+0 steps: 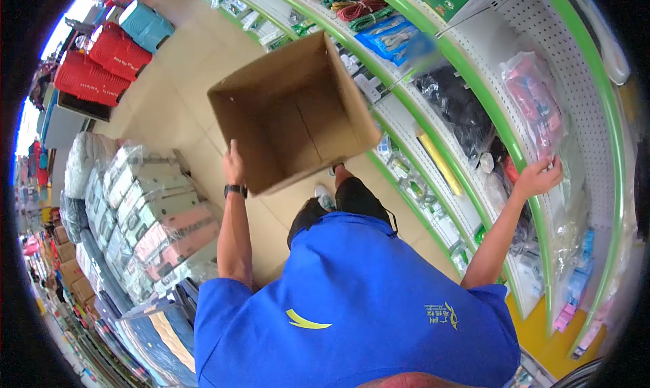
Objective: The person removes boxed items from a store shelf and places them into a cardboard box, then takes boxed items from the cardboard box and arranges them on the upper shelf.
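My left hand (234, 169) grips the near left edge of an open cardboard box (288, 110). The inside of the box is bare brown cardboard, and it hangs tilted in front of my legs. Out to the right, my right hand (539, 178) has its fingers closed at the lower end of a pink package in clear plastic (531, 97). That package lies on a white perforated shelf (511, 19) with a green edge. Below my right hand, more clear plastic packaging (567, 205) lies on the same shelf.
Lower shelves hold black bagged goods (450, 103), a blue packet (389, 39) and coiled cords (359, 7). Plastic-wrapped cases (159, 215) are stacked on my left. Red baskets (91, 73) and a blue basket (145, 26) stand beyond, along the tiled floor (179, 93).
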`<state>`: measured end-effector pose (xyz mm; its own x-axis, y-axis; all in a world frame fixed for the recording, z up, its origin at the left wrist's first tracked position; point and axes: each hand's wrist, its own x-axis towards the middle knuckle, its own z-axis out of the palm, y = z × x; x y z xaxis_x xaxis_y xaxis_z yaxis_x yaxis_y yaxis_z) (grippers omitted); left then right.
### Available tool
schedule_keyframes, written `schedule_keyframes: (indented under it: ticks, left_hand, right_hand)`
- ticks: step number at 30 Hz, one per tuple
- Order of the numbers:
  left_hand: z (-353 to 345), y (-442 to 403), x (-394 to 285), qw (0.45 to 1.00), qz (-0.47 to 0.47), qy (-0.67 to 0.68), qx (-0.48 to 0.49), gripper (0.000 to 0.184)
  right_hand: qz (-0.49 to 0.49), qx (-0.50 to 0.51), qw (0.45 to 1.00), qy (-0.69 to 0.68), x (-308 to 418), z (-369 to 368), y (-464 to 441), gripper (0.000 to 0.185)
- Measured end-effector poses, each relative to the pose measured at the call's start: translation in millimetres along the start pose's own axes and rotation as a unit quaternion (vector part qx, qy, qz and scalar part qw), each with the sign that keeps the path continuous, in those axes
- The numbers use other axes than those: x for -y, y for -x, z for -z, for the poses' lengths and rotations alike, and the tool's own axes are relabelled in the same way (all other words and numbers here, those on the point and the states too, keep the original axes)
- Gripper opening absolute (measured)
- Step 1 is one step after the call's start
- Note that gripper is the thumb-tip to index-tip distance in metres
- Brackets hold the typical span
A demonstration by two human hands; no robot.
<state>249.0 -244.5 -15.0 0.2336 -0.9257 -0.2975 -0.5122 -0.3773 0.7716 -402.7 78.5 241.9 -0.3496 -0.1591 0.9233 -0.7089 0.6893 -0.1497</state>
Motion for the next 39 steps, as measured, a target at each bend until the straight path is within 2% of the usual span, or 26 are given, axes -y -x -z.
schedule_keyframes:
  ticks: [1,2,3,4,5,6,7,8,9,10,11,13,15,16,19,24,27,28,31,34,37,39]
  left_hand:
    - [-9,0,-12,0.999,-0.042,0.012,0.011,0.07]
    - [-18,15,-45,0.999,-0.04,-0.021,-0.005,0.067]
    - [-48,-26,-6,0.997,-0.079,-0.001,0.018,0.071]
    - [-52,-4,-41,0.994,-0.099,-0.034,0.009,0.08]
    - [-72,-15,-24,0.977,-0.193,-0.081,-0.029,0.086]
    - [-78,-4,-31,0.962,-0.235,-0.123,-0.067,0.088]
    - [-67,23,-59,0.902,-0.321,-0.252,-0.142,0.087]
    - [-58,46,-79,0.9,-0.341,-0.223,-0.155,0.083]
    - [-44,67,-100,0.887,-0.379,-0.238,-0.108,0.075]
    - [-36,70,-104,0.858,-0.453,-0.238,-0.038,0.062]
    - [-35,75,-98,0.838,-0.484,-0.249,0.042,0.056]
    - [-59,86,-54,0.809,-0.488,-0.268,0.188,0.064]
    - [-66,107,-41,0.789,-0.463,-0.3,0.271,0.071]
    - [-69,110,-38,0.796,-0.433,-0.294,0.304,0.066]
    - [-76,110,-29,0.804,-0.408,-0.316,0.296,0.06]
    - [-77,102,-34,0.847,-0.393,-0.24,0.266,0.046]
    - [-72,97,-55,0.832,-0.366,-0.26,0.325,0.046]
    - [-74,96,-55,0.832,-0.367,-0.256,0.327,0.045]
    - [-79,99,-49,0.823,-0.388,-0.293,0.294,0.044]
    - [-83,103,-47,0.814,-0.397,-0.318,0.279,0.044]
    - [-83,108,-50,0.811,-0.4,-0.324,0.277,0.04]
    - [-79,114,-59,0.803,-0.392,-0.345,0.288,0.044]
  right_hand:
    - [0.002,-0.001,1.0,0.0,2,0,0,0.026]
    - [0.006,0.001,1.0,-0.001,4,1,0,0.025]
    - [0.001,-0.002,1.0,-0.001,4,0,0,0.025]
    - [-0.002,-0.002,1.0,-0.001,3,-1,1,0.025]
    - [-0.004,0.0,1.0,-0.001,2,-3,3,0.025]
    - [-0.005,0.002,1.0,0.0,1,-3,5,0.025]
    - [-0.004,0.004,1.0,0.0,0,-3,6,0.025]
    - [-0.003,0.005,1.0,0.0,0,-5,6,0.025]
    - [0.001,0.008,1.0,0.012,-4,-7,6,0.026]
    - [0.008,0.013,1.0,0.022,-12,-10,7,0.026]
    - [0.017,0.021,0.999,0.032,-20,-14,6,0.027]
    - [0.063,0.033,0.997,0.022,-36,-19,4,0.03]
    - [0.045,0.054,0.997,-0.013,-33,-16,2,0.031]
    - [0.031,0.061,0.997,-0.026,-30,-18,2,0.031]
    - [0.0,0.051,0.997,-0.052,-35,-24,4,0.033]
    - [0.024,0.073,0.997,0.002,-37,-23,0,0.035]
    - [0.019,0.062,0.998,0.006,-33,-23,0,0.033]
    - [0.013,0.057,0.998,0.004,-31,-22,1,0.033]
    - [0.075,0.054,0.996,0.013,-48,-22,-5,0.031]
    - [0.012,0.029,0.998,-0.046,-49,-25,-5,0.028]
    - [0.037,0.021,0.998,-0.049,-104,-43,-29,0.029]
    - [0.011,0.027,0.995,-0.099,-120,-49,-37,0.032]
